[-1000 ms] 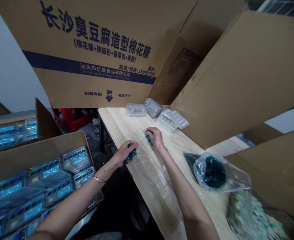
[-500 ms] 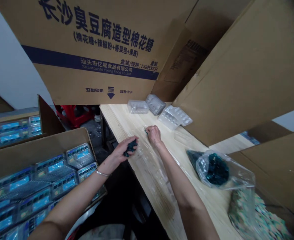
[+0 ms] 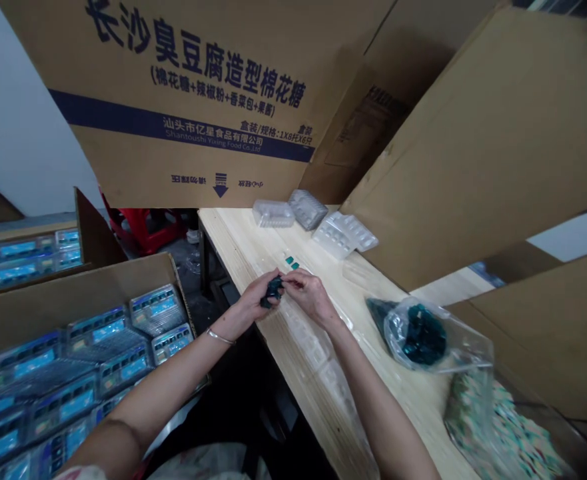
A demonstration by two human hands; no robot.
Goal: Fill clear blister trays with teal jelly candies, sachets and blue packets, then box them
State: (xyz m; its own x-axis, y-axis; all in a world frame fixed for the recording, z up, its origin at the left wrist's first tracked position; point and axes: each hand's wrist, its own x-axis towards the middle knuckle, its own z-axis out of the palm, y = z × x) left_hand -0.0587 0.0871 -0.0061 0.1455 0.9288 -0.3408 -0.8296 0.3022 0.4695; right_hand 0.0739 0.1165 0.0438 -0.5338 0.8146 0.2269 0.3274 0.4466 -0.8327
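My left hand is closed around a handful of small, glossy dark teal pieces, held over the table's near edge. Against that handful, the thumb and fingers of my right hand are pinched together; whatever is between the fingertips is too small to make out. Just beyond my hands lie two small teal pieces, apparently in a clear plastic tray. A row of clear moulded trays runs along the table under my right forearm, which partly covers it.
Empty-looking clear trays are stacked at the table's far end. A plastic bag of teal pieces and a bag of pale multicoloured bits lie on the right. Large cardboard boxes stand behind; a carton of filled blue packs is left.
My right hand has come back from the tray toward my left hand and meets the handful. Two teal pieces now show where it was. My left hand has moved slightly right.
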